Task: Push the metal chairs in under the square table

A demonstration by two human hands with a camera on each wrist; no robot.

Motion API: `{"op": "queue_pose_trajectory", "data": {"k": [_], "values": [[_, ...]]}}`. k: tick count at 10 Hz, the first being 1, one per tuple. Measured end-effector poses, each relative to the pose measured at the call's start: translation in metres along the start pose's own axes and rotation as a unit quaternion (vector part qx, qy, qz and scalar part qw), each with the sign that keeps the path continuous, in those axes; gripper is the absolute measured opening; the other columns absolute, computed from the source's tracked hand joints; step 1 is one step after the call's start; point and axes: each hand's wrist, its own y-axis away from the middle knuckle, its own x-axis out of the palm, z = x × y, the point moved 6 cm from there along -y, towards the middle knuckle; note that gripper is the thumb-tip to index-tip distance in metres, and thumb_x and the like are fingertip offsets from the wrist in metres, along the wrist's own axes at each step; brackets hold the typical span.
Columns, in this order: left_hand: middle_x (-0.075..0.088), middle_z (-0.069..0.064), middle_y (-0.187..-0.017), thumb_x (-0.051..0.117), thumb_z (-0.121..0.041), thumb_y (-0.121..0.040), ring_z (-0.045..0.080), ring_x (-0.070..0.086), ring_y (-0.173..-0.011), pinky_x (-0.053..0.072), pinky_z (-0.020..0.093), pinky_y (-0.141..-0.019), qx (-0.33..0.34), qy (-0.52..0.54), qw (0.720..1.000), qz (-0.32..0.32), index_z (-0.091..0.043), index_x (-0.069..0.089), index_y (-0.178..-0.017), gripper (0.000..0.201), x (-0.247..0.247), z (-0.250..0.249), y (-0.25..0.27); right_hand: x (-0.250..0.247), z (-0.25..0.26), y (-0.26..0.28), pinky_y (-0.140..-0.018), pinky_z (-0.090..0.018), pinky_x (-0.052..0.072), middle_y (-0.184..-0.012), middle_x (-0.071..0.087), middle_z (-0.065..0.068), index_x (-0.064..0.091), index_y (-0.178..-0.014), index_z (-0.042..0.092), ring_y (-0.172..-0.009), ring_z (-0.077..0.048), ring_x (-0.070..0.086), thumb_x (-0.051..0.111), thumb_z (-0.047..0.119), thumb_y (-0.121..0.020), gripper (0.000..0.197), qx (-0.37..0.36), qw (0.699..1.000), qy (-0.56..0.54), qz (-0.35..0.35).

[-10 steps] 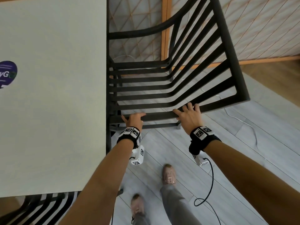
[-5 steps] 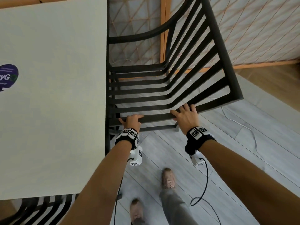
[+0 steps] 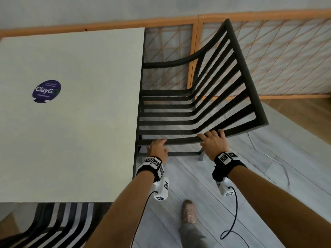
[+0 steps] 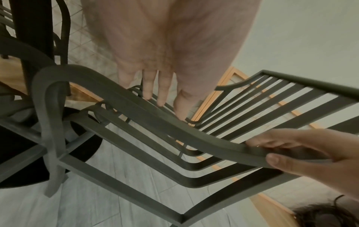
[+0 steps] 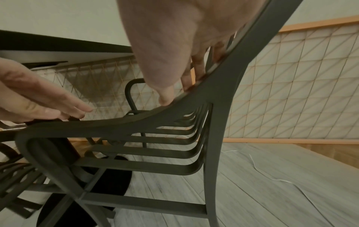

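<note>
Lying flat with straight fingers, left hand point(image 3: 157, 149) touched near armrest point(image 3: 182, 140) of black metal chair point(image 3: 250, 83); right hand point(image 3: 214, 142) gripped it, thumb under; seat partly under white worktop point(image 3: 80, 140).

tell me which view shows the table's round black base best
The right wrist view: the round black base shows as a broad disc on the floor behind the chair frame. The left wrist view gives pieces of it between chair bars; in the head view the tabletop hides it.
</note>
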Motion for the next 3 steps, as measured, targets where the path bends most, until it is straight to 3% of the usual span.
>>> {"op": "queue_pose_trajectory", "data": {"k": [1, 3], "values": [[0.050, 0.013, -0.143, 0.053, -0.006, -0.091, 0.028, 0.045, -0.133, 0.038, 0.041, -0.112, -0.001, 0.040, 0.999, -0.001, -0.016, 0.048, -0.140, 0.050, -0.016, -0.001, 0.028, -0.016, 0.008, 0.022, -0.111, -0.051, 0.028, -0.134, 0.055, -0.003, 0.045, -0.132, 0.030, -0.128, -0.027, 0.045, 0.065, 0.036, -0.082, 0.054, 0.010, 1.000, -0.009, 0.018], [0.054, 0.014, -0.138, 0.052, -0.005, -0.091, 0.027, 0.050, -0.128, 0.038, 0.025, -0.106, 0.051, 0.104, 0.993, -0.007, -0.010, 0.047, -0.138, 0.048, -0.050, 0.009, 0.104, -0.073, 0.037, 0.088, -0.106, -0.047, 0.029, -0.135, 0.055, -0.001, 0.049, -0.129, 0.031, -0.128, -0.024, 0.044, 0.049, 0.031, -0.092, 0.037, 0.046, 0.990, -0.107, -0.076]]}}
